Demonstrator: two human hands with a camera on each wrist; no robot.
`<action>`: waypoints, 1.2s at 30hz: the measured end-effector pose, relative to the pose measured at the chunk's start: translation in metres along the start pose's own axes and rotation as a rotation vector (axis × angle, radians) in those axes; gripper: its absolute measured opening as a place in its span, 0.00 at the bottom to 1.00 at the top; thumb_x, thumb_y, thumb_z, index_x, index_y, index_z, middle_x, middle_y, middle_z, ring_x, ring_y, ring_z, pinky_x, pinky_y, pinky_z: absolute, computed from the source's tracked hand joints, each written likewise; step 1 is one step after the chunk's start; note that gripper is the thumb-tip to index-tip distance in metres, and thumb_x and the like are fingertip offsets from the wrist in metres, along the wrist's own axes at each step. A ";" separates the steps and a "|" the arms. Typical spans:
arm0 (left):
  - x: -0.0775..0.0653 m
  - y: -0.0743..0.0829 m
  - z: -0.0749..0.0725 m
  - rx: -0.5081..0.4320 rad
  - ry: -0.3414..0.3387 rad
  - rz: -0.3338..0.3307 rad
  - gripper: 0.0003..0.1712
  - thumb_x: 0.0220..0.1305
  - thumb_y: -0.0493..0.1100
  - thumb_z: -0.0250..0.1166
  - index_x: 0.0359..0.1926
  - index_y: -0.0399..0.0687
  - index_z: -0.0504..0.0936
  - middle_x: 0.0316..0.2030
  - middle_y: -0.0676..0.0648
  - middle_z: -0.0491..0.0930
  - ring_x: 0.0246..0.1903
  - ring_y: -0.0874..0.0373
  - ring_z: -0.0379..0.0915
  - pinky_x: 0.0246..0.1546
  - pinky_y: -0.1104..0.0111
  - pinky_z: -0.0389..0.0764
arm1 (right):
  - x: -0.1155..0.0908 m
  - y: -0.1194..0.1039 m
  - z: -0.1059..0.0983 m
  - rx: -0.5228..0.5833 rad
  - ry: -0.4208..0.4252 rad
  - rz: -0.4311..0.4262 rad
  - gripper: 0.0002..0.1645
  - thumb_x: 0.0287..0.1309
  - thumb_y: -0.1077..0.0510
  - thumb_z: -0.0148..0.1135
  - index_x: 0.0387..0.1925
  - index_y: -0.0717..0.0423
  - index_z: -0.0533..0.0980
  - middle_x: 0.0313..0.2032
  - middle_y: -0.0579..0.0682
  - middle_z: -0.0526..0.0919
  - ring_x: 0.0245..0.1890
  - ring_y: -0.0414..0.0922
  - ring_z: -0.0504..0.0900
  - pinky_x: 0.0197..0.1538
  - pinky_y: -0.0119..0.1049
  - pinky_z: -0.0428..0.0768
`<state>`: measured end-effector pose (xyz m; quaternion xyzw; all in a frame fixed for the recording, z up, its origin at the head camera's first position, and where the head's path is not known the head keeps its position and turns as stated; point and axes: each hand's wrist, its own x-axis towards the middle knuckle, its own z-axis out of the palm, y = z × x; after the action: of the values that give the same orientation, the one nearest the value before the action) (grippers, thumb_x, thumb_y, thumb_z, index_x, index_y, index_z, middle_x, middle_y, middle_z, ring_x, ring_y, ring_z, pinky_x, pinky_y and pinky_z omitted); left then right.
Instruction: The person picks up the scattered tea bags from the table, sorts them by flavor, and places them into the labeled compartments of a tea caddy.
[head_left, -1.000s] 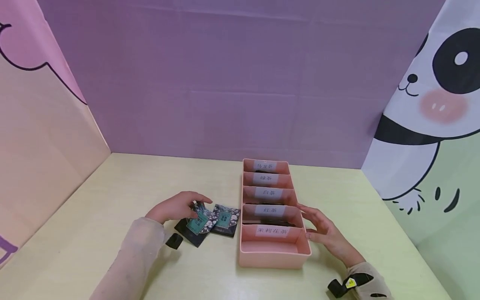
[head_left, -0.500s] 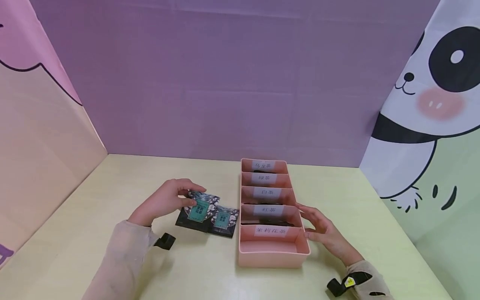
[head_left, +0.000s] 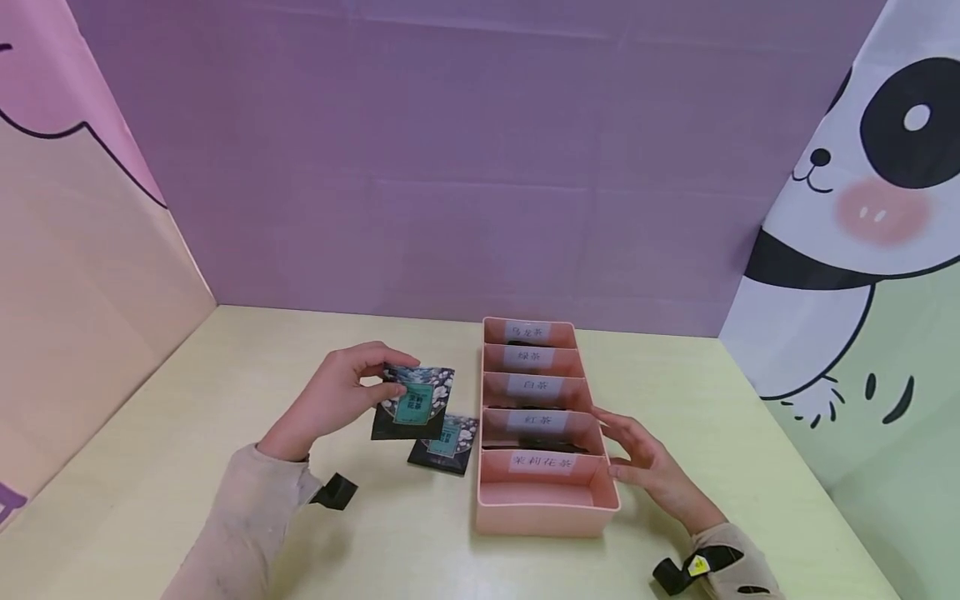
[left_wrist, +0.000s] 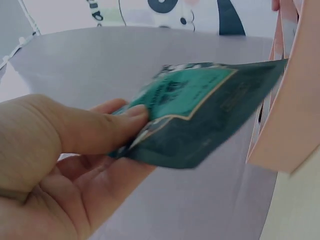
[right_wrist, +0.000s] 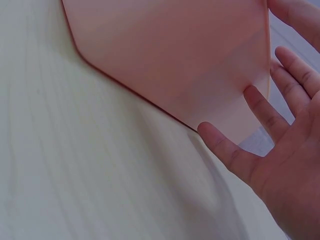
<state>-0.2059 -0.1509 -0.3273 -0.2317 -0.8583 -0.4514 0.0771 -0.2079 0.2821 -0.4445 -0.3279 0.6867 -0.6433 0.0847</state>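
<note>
My left hand (head_left: pixel 341 400) pinches a dark tea sachet (head_left: pixel 414 404) between thumb and fingers, held up above the table. The sachet has a teal label and a white flower print; the left wrist view shows the thumb on its printed face. A second, matching tea sachet (head_left: pixel 444 450) lies on the table, partly hidden behind the first. To its right stands a pink divided box (head_left: pixel 543 521) with paper labels on its compartments. My right hand (head_left: pixel 652 467) rests against the box's right side with fingers spread, and its fingertips touch the wall (right_wrist: pixel 200 65) in the right wrist view.
The box's front compartment (head_left: pixel 543 492) shows a bare floor, while dark sachets (head_left: pixel 536 446) sit in compartments behind it. A purple backdrop (head_left: pixel 480 167) closes off the table's far edge. A panda-print panel (head_left: pixel 817 333) borders the right side.
My left hand has lifted one sachet off the table and turned it more upright, raising it above the other one. The right hand has stayed at the box.
</note>
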 end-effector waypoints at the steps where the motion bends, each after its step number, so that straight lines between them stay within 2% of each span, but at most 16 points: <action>1: 0.000 0.001 0.003 -0.025 0.014 0.008 0.18 0.59 0.27 0.68 0.51 0.41 0.85 0.44 0.46 0.82 0.47 0.48 0.80 0.46 0.59 0.82 | 0.000 0.000 0.000 0.003 -0.002 -0.003 0.36 0.66 0.71 0.55 0.72 0.64 0.57 0.73 0.45 0.62 0.69 0.35 0.63 0.61 0.36 0.72; 5: 0.002 0.007 0.017 -0.151 0.057 0.058 0.17 0.60 0.26 0.67 0.51 0.39 0.85 0.43 0.46 0.82 0.46 0.50 0.80 0.39 0.67 0.81 | 0.002 -0.002 0.001 0.007 -0.004 -0.013 0.36 0.66 0.70 0.55 0.72 0.65 0.56 0.74 0.46 0.61 0.69 0.36 0.63 0.61 0.36 0.72; 8: 0.002 0.012 0.033 -0.236 0.068 0.119 0.16 0.60 0.24 0.66 0.49 0.37 0.85 0.42 0.45 0.81 0.43 0.51 0.81 0.36 0.69 0.81 | 0.003 -0.003 0.001 0.007 -0.003 -0.019 0.36 0.66 0.71 0.55 0.72 0.65 0.57 0.73 0.46 0.62 0.69 0.36 0.63 0.61 0.36 0.72; 12: 0.000 0.018 0.054 -0.305 0.068 0.235 0.16 0.58 0.22 0.66 0.46 0.35 0.85 0.37 0.45 0.81 0.39 0.54 0.79 0.33 0.68 0.83 | 0.003 -0.003 0.000 0.007 -0.003 -0.020 0.36 0.65 0.71 0.55 0.72 0.65 0.57 0.73 0.46 0.62 0.69 0.35 0.63 0.61 0.35 0.72; 17: -0.003 0.019 0.081 -0.326 0.063 0.413 0.17 0.54 0.20 0.68 0.43 0.37 0.86 0.33 0.46 0.80 0.34 0.56 0.77 0.27 0.67 0.83 | 0.002 -0.004 0.000 -0.002 0.005 -0.006 0.36 0.65 0.71 0.56 0.72 0.64 0.58 0.73 0.44 0.62 0.69 0.34 0.63 0.61 0.35 0.71; 20: -0.005 0.017 0.094 -0.313 0.015 0.495 0.16 0.54 0.20 0.68 0.42 0.39 0.85 0.33 0.46 0.79 0.32 0.56 0.77 0.27 0.68 0.83 | 0.002 -0.004 0.000 -0.001 0.007 0.003 0.36 0.65 0.71 0.56 0.72 0.64 0.57 0.73 0.42 0.63 0.69 0.34 0.63 0.61 0.35 0.71; 23: -0.008 0.017 0.102 -0.277 -0.064 0.523 0.16 0.57 0.20 0.66 0.42 0.41 0.84 0.35 0.46 0.78 0.32 0.57 0.77 0.29 0.70 0.83 | 0.001 -0.003 0.000 0.004 0.001 0.002 0.36 0.65 0.71 0.56 0.72 0.65 0.57 0.72 0.40 0.63 0.69 0.33 0.62 0.61 0.34 0.70; 25: -0.010 0.018 0.104 -0.237 -0.092 0.542 0.16 0.58 0.21 0.66 0.42 0.42 0.83 0.36 0.47 0.77 0.32 0.59 0.76 0.29 0.73 0.82 | 0.001 -0.002 0.000 0.004 -0.001 0.000 0.36 0.65 0.71 0.56 0.72 0.65 0.56 0.72 0.40 0.63 0.69 0.34 0.62 0.61 0.34 0.70; 26: -0.010 0.019 0.104 -0.221 -0.100 0.557 0.16 0.58 0.21 0.66 0.42 0.43 0.83 0.36 0.48 0.77 0.31 0.60 0.76 0.29 0.75 0.81 | 0.001 -0.002 0.000 0.004 -0.001 0.000 0.36 0.65 0.71 0.56 0.72 0.65 0.56 0.72 0.39 0.63 0.69 0.34 0.62 0.61 0.34 0.70; 29: -0.011 0.021 0.106 -0.151 -0.091 0.661 0.18 0.56 0.21 0.66 0.42 0.44 0.83 0.34 0.50 0.76 0.29 0.63 0.72 0.27 0.78 0.76 | 0.001 -0.001 0.000 0.002 -0.002 0.003 0.36 0.65 0.71 0.56 0.72 0.65 0.56 0.72 0.38 0.63 0.69 0.33 0.62 0.61 0.34 0.70; 32: -0.012 0.023 0.107 -0.080 -0.112 0.750 0.19 0.54 0.21 0.68 0.42 0.45 0.83 0.33 0.51 0.75 0.29 0.64 0.71 0.30 0.80 0.74 | 0.000 -0.001 0.001 0.003 -0.002 0.007 0.36 0.65 0.70 0.56 0.72 0.65 0.56 0.72 0.38 0.63 0.69 0.33 0.62 0.61 0.33 0.70; 34: -0.014 0.024 0.109 -0.034 -0.155 0.769 0.19 0.54 0.21 0.69 0.42 0.45 0.83 0.34 0.51 0.75 0.33 0.64 0.74 0.35 0.81 0.75 | 0.000 -0.001 0.001 0.004 0.001 0.005 0.36 0.65 0.70 0.56 0.72 0.65 0.56 0.72 0.39 0.63 0.69 0.33 0.63 0.61 0.33 0.70; 36: -0.016 0.023 0.111 0.007 -0.205 0.762 0.18 0.54 0.21 0.69 0.41 0.44 0.83 0.35 0.51 0.75 0.35 0.64 0.75 0.40 0.81 0.75 | -0.001 -0.001 0.001 0.009 0.001 -0.001 0.36 0.65 0.71 0.56 0.72 0.65 0.56 0.72 0.40 0.63 0.69 0.34 0.63 0.61 0.34 0.71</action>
<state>-0.1726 -0.0546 -0.3800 -0.5775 -0.7154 -0.3621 0.1536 -0.2067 0.2818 -0.4437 -0.3277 0.6836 -0.6465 0.0856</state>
